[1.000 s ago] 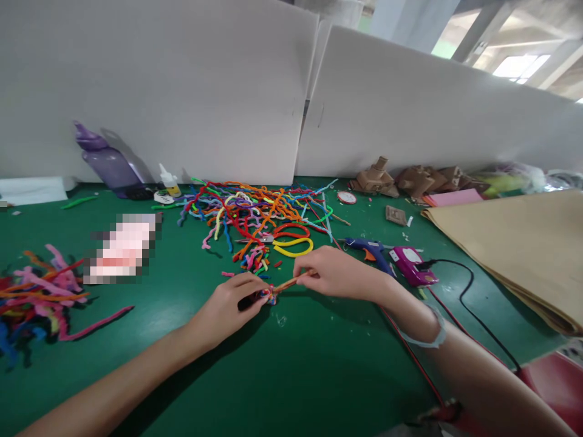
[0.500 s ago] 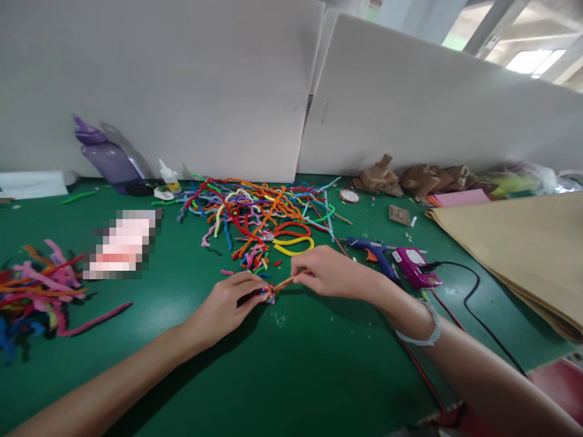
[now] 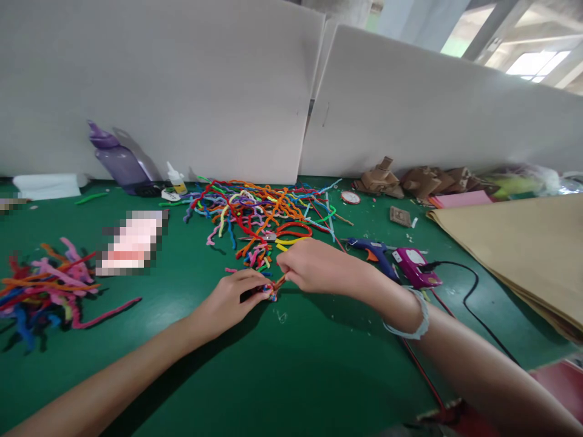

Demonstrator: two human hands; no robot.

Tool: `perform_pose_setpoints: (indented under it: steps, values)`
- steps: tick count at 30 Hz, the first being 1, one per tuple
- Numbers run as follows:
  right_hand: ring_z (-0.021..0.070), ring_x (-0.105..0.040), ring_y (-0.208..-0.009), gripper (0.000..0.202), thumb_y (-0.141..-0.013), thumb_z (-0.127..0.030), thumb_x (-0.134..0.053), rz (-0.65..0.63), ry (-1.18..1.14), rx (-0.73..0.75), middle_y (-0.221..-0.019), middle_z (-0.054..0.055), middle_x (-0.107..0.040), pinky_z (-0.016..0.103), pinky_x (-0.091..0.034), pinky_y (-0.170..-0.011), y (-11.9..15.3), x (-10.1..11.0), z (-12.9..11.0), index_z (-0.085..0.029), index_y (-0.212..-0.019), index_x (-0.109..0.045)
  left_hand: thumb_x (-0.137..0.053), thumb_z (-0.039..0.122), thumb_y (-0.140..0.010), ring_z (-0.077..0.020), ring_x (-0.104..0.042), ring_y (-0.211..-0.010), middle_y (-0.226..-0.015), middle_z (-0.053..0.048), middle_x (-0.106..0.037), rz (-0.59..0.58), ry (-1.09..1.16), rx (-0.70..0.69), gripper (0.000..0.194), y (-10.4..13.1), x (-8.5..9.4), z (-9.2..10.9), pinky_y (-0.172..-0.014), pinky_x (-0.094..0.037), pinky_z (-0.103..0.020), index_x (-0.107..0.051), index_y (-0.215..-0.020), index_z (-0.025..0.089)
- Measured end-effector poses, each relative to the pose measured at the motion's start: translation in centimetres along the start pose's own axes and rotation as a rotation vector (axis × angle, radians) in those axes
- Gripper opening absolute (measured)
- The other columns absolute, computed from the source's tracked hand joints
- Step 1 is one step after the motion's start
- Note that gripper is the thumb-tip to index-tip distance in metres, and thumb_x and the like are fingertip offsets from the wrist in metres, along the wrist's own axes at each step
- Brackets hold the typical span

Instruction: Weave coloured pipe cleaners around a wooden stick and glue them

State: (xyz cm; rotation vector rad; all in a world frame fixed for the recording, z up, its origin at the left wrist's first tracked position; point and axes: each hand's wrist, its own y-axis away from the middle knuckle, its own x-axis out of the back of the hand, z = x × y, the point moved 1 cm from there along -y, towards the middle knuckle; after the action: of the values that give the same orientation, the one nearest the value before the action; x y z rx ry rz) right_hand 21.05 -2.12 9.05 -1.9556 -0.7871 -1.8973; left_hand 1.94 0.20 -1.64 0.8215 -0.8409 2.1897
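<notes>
My left hand (image 3: 230, 298) pinches a small bundle of multicoloured pipe cleaner pieces (image 3: 272, 294) just above the green table. Its fingertips hide part of the bundle. My right hand (image 3: 314, 265) is closed on a thin orange-brown strand (image 3: 280, 282) that reaches down to the bundle; whether it is a pipe cleaner or a stick I cannot tell. Right behind the hands lie short cut pipe cleaner pieces (image 3: 257, 255). A pair of scissors (image 3: 294, 229) with red and yellow handles is partly covered by my right hand.
Beyond the scissors spreads a tangle of pipe cleaners (image 3: 255, 206); another pile (image 3: 50, 285) lies at left. A blue glue gun (image 3: 380, 254) and a magenta box (image 3: 415, 267) with cords are at right. A purple bottle (image 3: 119, 161) leans against the white panel (image 3: 182, 91).
My right hand has moved left, closer to my left hand, and now covers more of the strand and the yellow scissor handle. The view has shifted slightly.
</notes>
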Motion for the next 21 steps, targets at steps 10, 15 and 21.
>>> perform_pose_setpoints:
  steps: [10,15,21]
  values:
    - [0.0105,-0.041,-0.057,0.007,-0.077,-0.012,-0.056,0.061,-0.106,0.016,-0.065,0.000,-0.056,0.025,-0.022,-0.052,0.7,-0.8,1.1,-0.016,-0.072,-0.060,-0.057,0.027,-0.087,-0.0171,-0.064,-0.091,-0.101,-0.004,-0.067,-0.129,-0.054,-0.017,0.023,-0.2,1.9,-0.2,-0.083,-0.050,-0.029,-0.066,-0.108,0.025]
    - [0.0107,-0.041,-0.058,0.007,-0.077,-0.012,-0.056,0.040,-0.103,0.011,-0.066,0.001,-0.057,0.025,-0.023,-0.053,0.5,-0.7,0.9,-0.016,-0.073,-0.060,-0.054,0.025,-0.090,-0.0152,-0.065,-0.084,-0.092,-0.002,-0.070,-0.129,-0.005,0.012,0.020,-0.3,1.9,-0.9,-0.076,-0.050,-0.025,-0.069,-0.103,0.025]
    - [0.0112,-0.045,-0.061,0.009,-0.077,-0.011,-0.052,0.035,-0.169,0.040,-0.068,0.002,-0.059,0.024,-0.025,-0.055,0.3,-1.0,1.6,-0.015,-0.075,-0.060,-0.055,0.022,-0.089,-0.0138,-0.064,-0.076,-0.083,-0.001,-0.069,-0.108,-0.011,-0.003,0.018,-0.2,1.7,-0.7,-0.072,-0.048,-0.024,-0.071,-0.097,0.024]
